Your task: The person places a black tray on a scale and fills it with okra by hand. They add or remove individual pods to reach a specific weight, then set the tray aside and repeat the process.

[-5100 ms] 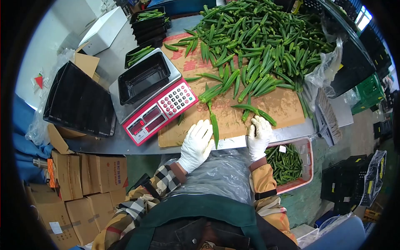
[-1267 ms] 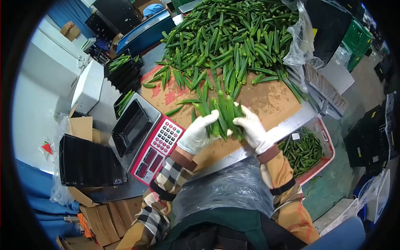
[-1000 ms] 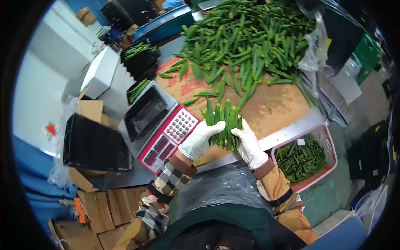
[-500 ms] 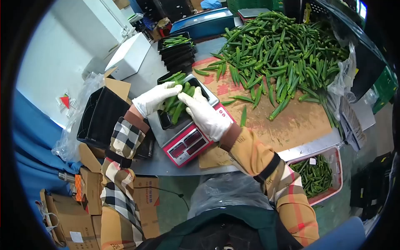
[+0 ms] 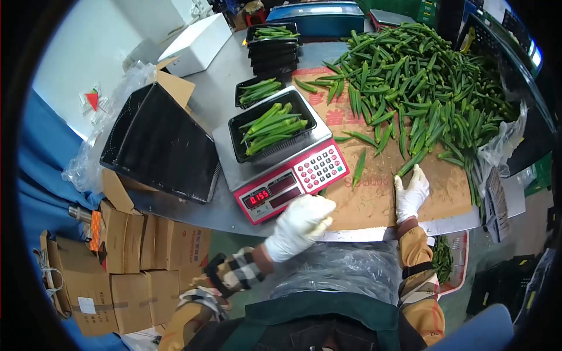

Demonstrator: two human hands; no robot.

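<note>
The okra (image 5: 274, 130) is bright green, paler at the stem ends, against a glossy black tray (image 5: 237, 134). The scale (image 5: 300, 168) is red and white — its digits (image 5: 258, 199) glow red. Brown cardboard (image 5: 380, 205) carries red print (image 5: 336, 117) on a grey worktop (image 5: 205, 102). Both hands (image 5: 413, 196) wear white gloves (image 5: 297, 229); the sleeves (image 5: 247, 269) are tan with black-and-white checks — and the curtain (image 5: 54, 167) is blue.

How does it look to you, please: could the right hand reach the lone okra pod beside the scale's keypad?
Yes, most likely: only bare cardboard seems to lie between the right hand and the okra pod, and nothing covers the pod.
</note>
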